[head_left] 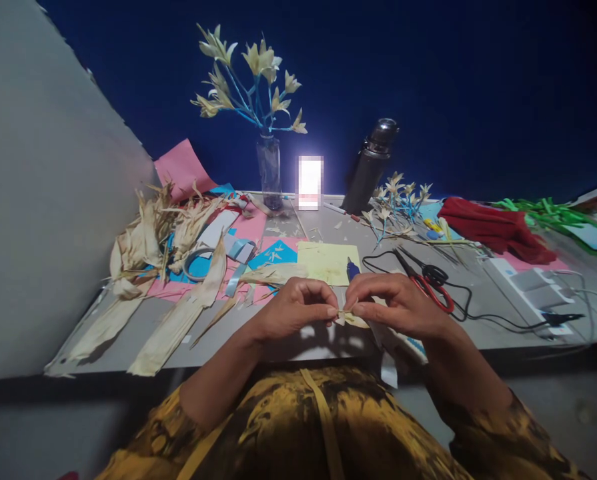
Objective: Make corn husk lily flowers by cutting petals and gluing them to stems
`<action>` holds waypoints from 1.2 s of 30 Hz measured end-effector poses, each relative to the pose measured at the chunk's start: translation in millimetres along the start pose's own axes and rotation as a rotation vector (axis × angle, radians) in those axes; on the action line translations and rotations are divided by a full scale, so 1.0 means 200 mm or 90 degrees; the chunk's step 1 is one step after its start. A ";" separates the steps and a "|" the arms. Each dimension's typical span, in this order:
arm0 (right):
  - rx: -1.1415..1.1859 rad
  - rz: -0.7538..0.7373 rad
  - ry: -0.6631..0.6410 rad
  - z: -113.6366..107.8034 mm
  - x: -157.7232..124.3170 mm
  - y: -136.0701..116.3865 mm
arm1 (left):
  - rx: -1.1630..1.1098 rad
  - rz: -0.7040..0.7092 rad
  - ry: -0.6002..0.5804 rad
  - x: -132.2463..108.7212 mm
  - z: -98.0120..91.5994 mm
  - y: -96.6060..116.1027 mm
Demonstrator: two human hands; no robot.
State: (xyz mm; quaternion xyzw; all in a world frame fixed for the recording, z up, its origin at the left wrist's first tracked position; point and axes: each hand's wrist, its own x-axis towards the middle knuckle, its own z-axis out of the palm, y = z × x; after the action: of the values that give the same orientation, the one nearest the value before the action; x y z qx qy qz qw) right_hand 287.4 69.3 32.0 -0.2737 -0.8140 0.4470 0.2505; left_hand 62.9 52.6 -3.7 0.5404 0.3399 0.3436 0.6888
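Observation:
My left hand [298, 310] pinches one end of a small piece of pale dried corn husk [357, 321], thumb against fingers. At its other side, my right hand [398, 303] grips the same piece, also with fingertips and thumb. Both hands meet just above the table's front edge. Behind them lies a yellow paper sheet [323, 260] with small scraps on it. A blue tool with a pointed tip [352, 269] shows beyond my right hand, which hides its rest. A white strip [389, 370] hangs over the edge below that hand.
Corn husks [148, 240] and a tape roll [198, 263] lie at left. A vase [269, 173] of husk flowers, a lit screen [309, 180] and a flask [371, 167] stand behind. Red-handled scissors [441, 297], black cord, power strip [521, 293] and red cloth [493, 227] are right.

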 end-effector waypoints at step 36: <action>-0.303 0.336 0.044 -0.27 -0.21 0.04 | -0.087 0.001 0.333 -0.10 -0.25 -0.04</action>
State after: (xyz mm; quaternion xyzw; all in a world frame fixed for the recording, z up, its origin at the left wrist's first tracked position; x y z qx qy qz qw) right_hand 354.0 75.8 44.1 -0.5403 -0.7876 0.2845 0.0829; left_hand 11.3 59.9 -17.8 0.3856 0.4818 0.4942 0.6124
